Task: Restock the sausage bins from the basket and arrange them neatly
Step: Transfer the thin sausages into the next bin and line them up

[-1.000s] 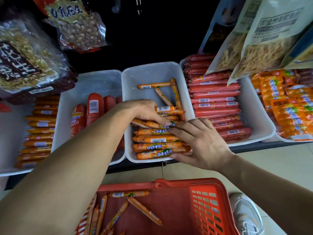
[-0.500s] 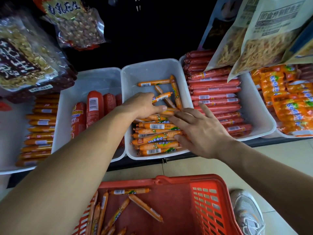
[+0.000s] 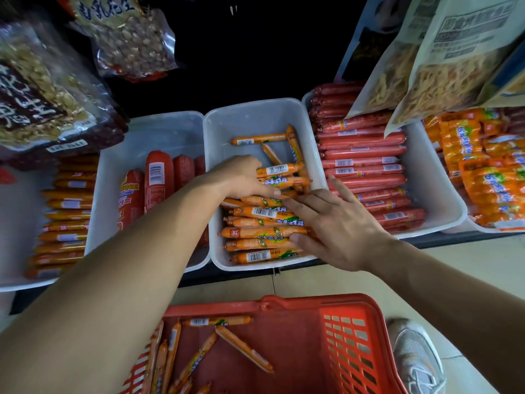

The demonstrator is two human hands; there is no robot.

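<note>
The slim orange sausages (image 3: 264, 231) are being squared up in the middle white bin (image 3: 255, 105), where a neat crosswise stack is being built at the near end while a few strays (image 3: 258, 139) are being left askew at the back. More are being held in the red basket (image 3: 355, 334) below. By the look of them, they are being handled as light, fairly stiff sticks in slick film, likely to roll and slip past one another. A hold round the middle, or a flat palm across several at once, is therefore being judged the safer way. The right hand (image 3: 338, 226) is being laid open over the right ends of the stack, fingers spread and straight, nothing gripped. The left hand (image 3: 241, 177) is being pressed down on the upper sausages, fingers bent over them; whether one is being clasped underneath cannot be told.
</note>
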